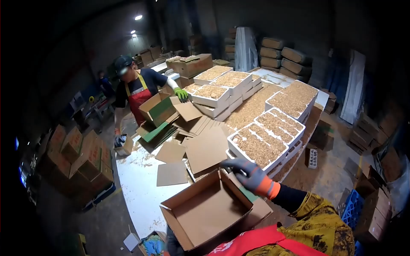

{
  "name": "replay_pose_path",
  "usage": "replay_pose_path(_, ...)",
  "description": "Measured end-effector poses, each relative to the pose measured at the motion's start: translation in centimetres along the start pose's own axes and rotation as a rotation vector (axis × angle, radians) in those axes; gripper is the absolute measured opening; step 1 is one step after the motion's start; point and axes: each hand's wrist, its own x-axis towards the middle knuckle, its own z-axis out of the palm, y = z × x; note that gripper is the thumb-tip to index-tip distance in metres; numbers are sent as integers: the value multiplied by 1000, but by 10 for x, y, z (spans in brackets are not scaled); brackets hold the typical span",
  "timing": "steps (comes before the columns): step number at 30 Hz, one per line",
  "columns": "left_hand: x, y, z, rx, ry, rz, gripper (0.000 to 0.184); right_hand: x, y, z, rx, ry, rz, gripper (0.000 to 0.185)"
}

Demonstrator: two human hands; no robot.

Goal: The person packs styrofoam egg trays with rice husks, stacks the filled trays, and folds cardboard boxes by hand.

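Note:
An open, empty cardboard box (207, 207) is tilted in front of me at the table's near edge. My right hand (252, 175), in a grey and orange glove, is at its far right corner, fingers bent; whether they grip the rim is unclear. My left hand (174, 244), in a dark glove, is mostly hidden behind the box's lower left side. Beyond the box lie loose flat cardboard sheets (207, 147). White foam trays (258, 143) filled with brown shavings stand stacked just past my right hand.
Across the white table (132, 187), a co-worker (139, 89) in a red apron has a green-gloved hand near an open carton (158, 109). More filled trays (211, 94) stand farther back. Stacked cartons (87, 155) are at left, a blue crate (352, 209) at right.

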Motion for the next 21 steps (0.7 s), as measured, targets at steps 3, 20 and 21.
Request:
replay_pose_path(3,15,-42,1,717,129,98,58,-24,71,21,356,-183,487,78)
replay_pose_path(20,24,8,71,141,214,577,49,-3,114,73,1229,-78,841,28)
replay_pose_path(21,36,7,49,327,271,676,46,24,78,86,1302,-166,762,29)
